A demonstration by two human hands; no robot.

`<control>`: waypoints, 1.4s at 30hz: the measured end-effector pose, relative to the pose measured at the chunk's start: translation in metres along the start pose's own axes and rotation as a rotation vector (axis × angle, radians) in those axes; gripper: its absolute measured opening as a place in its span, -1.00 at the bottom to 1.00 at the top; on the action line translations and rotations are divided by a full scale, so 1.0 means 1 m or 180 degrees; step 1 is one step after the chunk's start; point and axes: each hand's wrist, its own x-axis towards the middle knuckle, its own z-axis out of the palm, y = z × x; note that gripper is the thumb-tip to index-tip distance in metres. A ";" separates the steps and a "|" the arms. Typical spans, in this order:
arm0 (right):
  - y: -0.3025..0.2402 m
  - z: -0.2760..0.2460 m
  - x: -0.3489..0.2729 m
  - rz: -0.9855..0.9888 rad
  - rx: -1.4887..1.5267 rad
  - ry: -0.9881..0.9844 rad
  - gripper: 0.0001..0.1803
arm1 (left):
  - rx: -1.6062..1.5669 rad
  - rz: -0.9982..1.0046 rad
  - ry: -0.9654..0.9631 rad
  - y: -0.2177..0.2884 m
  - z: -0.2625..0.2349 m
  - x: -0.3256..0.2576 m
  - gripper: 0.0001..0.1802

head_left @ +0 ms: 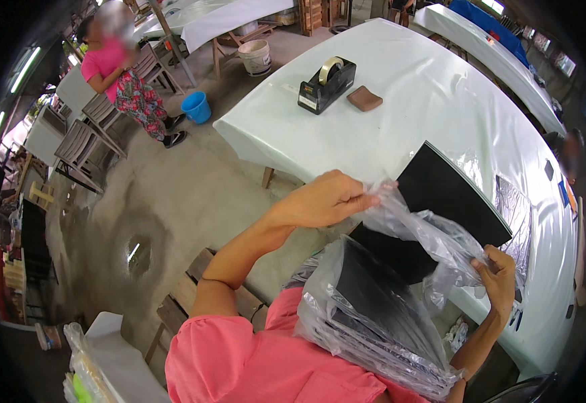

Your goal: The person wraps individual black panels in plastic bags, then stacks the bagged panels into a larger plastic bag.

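Note:
Between my hands stretches the bunched rim of a transparent plastic bag (421, 228). My left hand (333, 199) pinches one end of it, thumb against fingers. At the other end, my right hand (498, 279) has its fingers closed on the plastic. A flat black rectangular panel (451, 191) with a pale edge passes behind the bunched plastic, its far part resting over the table's near edge. Over my lap lies a stack of black panels (380, 289) in plastic sleeves, tilted toward me. How far the panel sits inside the bag is hard to make out.
The table (434, 94) has a white plastic cover; on it are a black tape dispenser (326, 84) and a brown block (365, 99). A blue bucket (196, 107) and a white bucket (255, 58) stand on the floor. Another person (121, 74) stands by chairs at the left.

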 end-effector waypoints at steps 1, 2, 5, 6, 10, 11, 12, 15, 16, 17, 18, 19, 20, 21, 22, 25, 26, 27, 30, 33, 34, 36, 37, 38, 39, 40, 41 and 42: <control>-0.003 0.000 0.000 -0.0044 -0.0130 -0.0049 -0.64 | 0.0248 -0.0401 -0.0222 0.012 -0.007 0.003 -0.70; -0.007 0.002 0.001 -0.0028 -0.0133 -0.0069 -0.64 | 0.0228 -0.0415 -0.0232 0.013 0.000 0.005 -0.70; -0.020 0.011 0.006 -0.0082 -0.0640 -0.0568 -0.67 | -0.1514 0.0851 0.1076 0.019 0.005 0.004 -0.67; -0.020 0.018 0.006 0.0070 -0.0272 -0.0572 -0.69 | -0.2124 0.0880 0.1285 0.018 -0.001 0.005 -0.69; -0.003 0.009 -0.001 0.0315 -0.0030 -0.0157 -0.74 | -0.2741 0.0827 0.2168 0.000 -0.022 -0.001 -0.60; -0.006 0.002 -0.004 0.0539 0.0248 -0.0219 -0.74 | -0.2733 0.0538 0.2296 -0.002 -0.025 -0.005 -0.62; -0.003 0.004 -0.007 0.0522 0.0271 -0.0221 -0.74 | -0.2703 0.0538 0.2302 -0.012 -0.026 -0.008 -0.62; 0.001 0.010 -0.010 0.0310 0.1305 0.0824 -0.74 | -0.1314 -0.0474 0.2036 -0.036 -0.023 -0.012 -0.64; -0.003 0.008 -0.009 0.0255 0.1416 0.0737 -0.76 | -0.0042 -0.0566 0.2464 -0.035 -0.021 -0.013 -0.62; -0.007 0.006 -0.008 0.0198 0.1524 0.0654 -0.77 | 0.1252 -0.0638 0.2824 -0.033 -0.019 -0.014 -0.55; -0.011 0.005 -0.006 0.0127 0.1633 0.0571 -0.79 | 0.1264 -0.0638 0.2839 -0.022 -0.020 -0.016 -0.55; -0.016 0.004 -0.007 0.0139 0.1607 0.0627 -0.79 | 0.1186 0.0057 0.2921 -0.002 -0.024 -0.012 -0.40; -0.024 0.005 -0.009 -0.0086 0.1061 0.0486 -0.79 | 0.1089 0.0757 0.2984 0.019 -0.026 -0.008 -0.24; -0.027 0.013 -0.004 -0.0334 0.0590 0.0243 -0.80 | 0.0812 0.1215 0.2551 0.040 -0.020 -0.008 -0.12; -0.038 0.021 0.000 -0.0345 0.0607 0.0214 -0.80 | 0.0499 0.1671 0.2115 0.060 -0.010 -0.005 -0.01; -0.076 0.040 0.003 -0.1306 0.0353 -0.0353 -0.83 | 0.0761 0.2008 0.1000 0.082 0.030 0.027 0.02; -0.076 0.045 0.006 -0.1371 0.0409 -0.0412 -0.83 | 0.0775 0.2102 0.0888 0.069 0.049 0.035 -0.08; -0.078 0.044 0.006 -0.1399 0.0403 -0.0170 -0.82 | 0.0917 0.2206 0.1012 0.053 0.071 0.047 -0.15; -0.064 0.031 0.006 -0.1187 0.0120 0.0263 -0.73 | 0.0655 0.1801 0.0384 0.053 0.071 0.051 -0.37; -0.051 0.034 0.008 -0.0571 0.1836 0.0133 -0.52 | 0.0127 0.1254 0.0168 0.045 0.076 0.052 -0.60; -0.051 0.035 0.008 -0.0567 0.1845 0.0120 -0.52 | -0.0027 0.1275 0.0689 0.041 0.080 0.052 -0.67; -0.051 0.036 0.008 -0.0322 0.1932 0.0232 -0.50 | -0.0172 0.1172 0.0485 0.035 0.079 0.054 -0.65; -0.051 0.036 0.007 -0.0198 0.1970 0.0299 -0.48 | -0.0316 0.1083 0.0280 0.034 0.075 0.055 -0.63; -0.051 0.036 0.007 -0.0074 0.2008 0.0365 -0.46 | -0.0318 0.1087 0.0273 0.034 0.071 0.054 -0.63; -0.051 0.036 0.007 0.0051 0.2045 0.0429 -0.45 | -0.0546 0.0904 0.0165 0.037 0.065 0.052 -0.63; -0.051 0.036 0.006 0.0175 0.2082 0.0495 -0.43 | -0.0772 0.0720 0.0057 0.037 0.061 0.052 -0.61; -0.050 0.038 0.007 0.0092 0.2145 0.0578 -0.42 | -0.0776 0.0724 0.0047 0.035 0.061 0.053 -0.61; -0.049 0.039 0.007 0.0086 0.2151 0.0569 -0.42 | -0.0851 0.0750 0.0100 0.031 0.061 0.053 -0.61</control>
